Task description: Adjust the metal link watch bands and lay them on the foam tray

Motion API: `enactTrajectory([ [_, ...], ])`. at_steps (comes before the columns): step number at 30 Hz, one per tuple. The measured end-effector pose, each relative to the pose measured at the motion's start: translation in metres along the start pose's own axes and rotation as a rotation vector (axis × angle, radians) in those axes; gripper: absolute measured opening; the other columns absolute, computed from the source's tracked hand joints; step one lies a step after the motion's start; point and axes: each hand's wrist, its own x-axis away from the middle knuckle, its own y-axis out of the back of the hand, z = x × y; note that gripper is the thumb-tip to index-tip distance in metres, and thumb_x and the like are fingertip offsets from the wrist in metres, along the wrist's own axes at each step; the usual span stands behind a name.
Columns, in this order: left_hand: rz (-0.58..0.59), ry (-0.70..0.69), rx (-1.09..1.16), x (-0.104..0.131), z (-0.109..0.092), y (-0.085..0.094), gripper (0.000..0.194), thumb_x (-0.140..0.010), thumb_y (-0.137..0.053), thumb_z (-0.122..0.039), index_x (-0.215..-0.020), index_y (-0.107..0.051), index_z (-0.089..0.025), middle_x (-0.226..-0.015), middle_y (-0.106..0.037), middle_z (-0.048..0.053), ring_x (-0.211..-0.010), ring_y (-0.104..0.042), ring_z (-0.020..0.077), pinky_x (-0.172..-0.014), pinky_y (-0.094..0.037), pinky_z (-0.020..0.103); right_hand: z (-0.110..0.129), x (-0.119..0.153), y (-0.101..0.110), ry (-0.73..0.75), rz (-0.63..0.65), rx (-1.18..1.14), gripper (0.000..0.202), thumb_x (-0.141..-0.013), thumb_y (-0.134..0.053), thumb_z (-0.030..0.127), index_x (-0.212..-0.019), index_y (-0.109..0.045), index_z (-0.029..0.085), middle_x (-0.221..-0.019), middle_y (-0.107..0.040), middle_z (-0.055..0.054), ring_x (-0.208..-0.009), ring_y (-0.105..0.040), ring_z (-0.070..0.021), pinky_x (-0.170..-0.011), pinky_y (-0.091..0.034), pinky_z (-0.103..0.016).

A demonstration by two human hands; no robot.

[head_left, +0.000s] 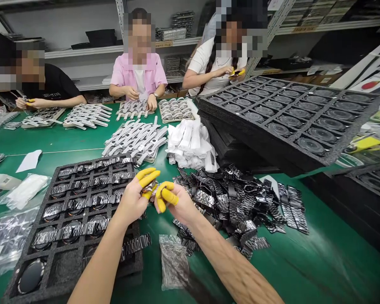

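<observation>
Yellow finger covers are on both my hands, which meet above the table between a foam tray and a heap of bands. Wrapped round a small shiny metal watch part (150, 185) is my left hand (136, 196). My right hand (174, 200) has its fingers curled at the part's right side; what they pinch is too small to make out. Below and to the left lies the black foam tray (63, 264), with watches on dark link bands in its compartments. One round dark watch face (31, 275) sits in the near left compartment. Dark metal bands (231, 202) are heaped at the right.
A clear bag of thin pins (174, 261) lies near the front. Stacked foam trays (256, 143) stand at the right. White wrapped bundles (191, 143) and white-banded watches (134, 141) lie beyond my hands. Three people sit across the green table (329, 253). Plastic bags (9, 236) lie left.
</observation>
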Motion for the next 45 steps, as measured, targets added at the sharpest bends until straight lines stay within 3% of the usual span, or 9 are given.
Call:
enactTrajectory([
  [2, 0.065, -0.076, -0.122, 0.001, 0.002, 0.001, 0.069, -0.079, -0.050, 0.005, -0.138, -0.070, -0.026, -0.149, -0.064, 0.007, -0.139, -0.059, 0.0224, -0.120, -0.047, 0.041, -0.004, 0.000, 0.000, -0.054, 0.030, 0.038, 0.043, -0.082, -0.085, 0.058, -0.078, -0.070, 0.018, -0.056, -0.064, 0.001, -0.049, -0.055, -0.0142, -0.056, -0.044, -0.029],
  [4, 0.093, -0.100, -0.175, 0.002, 0.001, 0.001, 0.076, -0.075, -0.046, 0.008, -0.139, -0.069, -0.027, -0.144, -0.067, 0.006, -0.134, -0.063, 0.0212, -0.117, -0.051, 0.039, -0.005, 0.000, 0.001, -0.077, 0.030, 0.072, 0.040, -0.081, -0.086, 0.054, -0.074, -0.070, 0.018, -0.053, -0.061, 0.002, -0.049, -0.053, -0.0133, -0.054, -0.042, -0.028],
  [9, 0.107, -0.113, -0.230, 0.002, -0.002, 0.001, 0.076, -0.075, -0.044, 0.008, -0.138, -0.069, -0.027, -0.135, -0.070, 0.006, -0.119, -0.069, 0.0198, -0.104, -0.058, 0.035, -0.001, -0.001, -0.001, -0.099, 0.005, 0.108, 0.040, -0.079, -0.087, 0.050, -0.064, -0.068, 0.018, -0.050, -0.059, 0.002, -0.048, -0.050, -0.0116, -0.052, -0.040, -0.026],
  [20, 0.127, -0.126, -0.225, 0.002, 0.002, 0.001, 0.075, -0.074, -0.042, 0.008, -0.137, -0.068, -0.026, -0.133, -0.068, 0.006, -0.123, -0.066, 0.0195, -0.107, -0.054, 0.035, 0.002, -0.003, 0.002, -0.130, -0.035, 0.112, 0.044, -0.073, -0.091, 0.049, -0.059, -0.063, 0.018, -0.049, -0.058, 0.004, -0.047, -0.047, -0.0105, -0.052, -0.037, -0.025],
  [24, 0.099, -0.117, -0.232, 0.002, 0.000, 0.000, 0.074, -0.078, -0.041, 0.006, -0.141, -0.066, -0.026, -0.133, -0.064, 0.008, -0.124, -0.063, 0.0197, -0.109, -0.053, 0.036, 0.002, -0.003, -0.003, -0.122, -0.041, 0.051, 0.047, -0.078, -0.087, 0.057, -0.066, -0.065, 0.017, -0.054, -0.060, 0.002, -0.049, -0.047, -0.0101, -0.053, -0.035, -0.025],
  [33, 0.179, -0.110, -0.080, 0.007, -0.010, 0.002, 0.046, -0.103, -0.046, -0.026, -0.148, -0.057, -0.026, -0.139, -0.049, 0.012, -0.125, -0.060, 0.0253, -0.107, -0.055, 0.041, -0.003, 0.000, -0.009, -0.033, -0.173, 0.048, 0.048, -0.082, -0.082, 0.061, -0.070, -0.061, 0.020, -0.053, -0.052, 0.005, -0.051, -0.043, -0.0111, -0.055, -0.036, -0.026],
  [38, 0.141, -0.174, -0.116, 0.003, -0.016, 0.000, 0.033, -0.101, -0.050, -0.023, -0.131, -0.063, -0.022, -0.125, -0.054, 0.010, -0.119, -0.059, 0.0243, -0.106, -0.053, 0.041, -0.002, 0.002, -0.011, -0.028, -0.159, 0.074, 0.045, -0.080, -0.085, 0.057, -0.071, -0.062, 0.020, -0.052, -0.051, 0.006, -0.048, -0.038, -0.0097, -0.051, -0.033, -0.025],
  [42, 0.131, -0.167, -0.049, 0.004, -0.014, 0.000, 0.033, -0.104, -0.049, -0.032, -0.131, -0.064, -0.023, -0.123, -0.057, 0.011, -0.118, -0.058, 0.0255, -0.105, -0.052, 0.042, -0.001, 0.004, -0.013, -0.022, -0.143, 0.074, 0.042, -0.082, -0.085, 0.053, -0.072, -0.063, 0.019, -0.053, -0.053, 0.005, -0.048, -0.040, -0.0096, -0.052, -0.033, -0.025],
  [45, 0.147, -0.032, 0.106, 0.005, -0.010, 0.000, 0.044, -0.102, -0.053, -0.050, -0.133, -0.068, -0.023, -0.129, -0.058, 0.012, -0.121, -0.059, 0.0280, -0.106, -0.052, 0.043, 0.000, 0.004, -0.012, -0.028, -0.152, 0.046, 0.042, -0.081, -0.085, 0.055, -0.073, -0.065, 0.019, -0.057, -0.056, 0.004, -0.049, -0.041, -0.0093, -0.053, -0.033, -0.026],
])
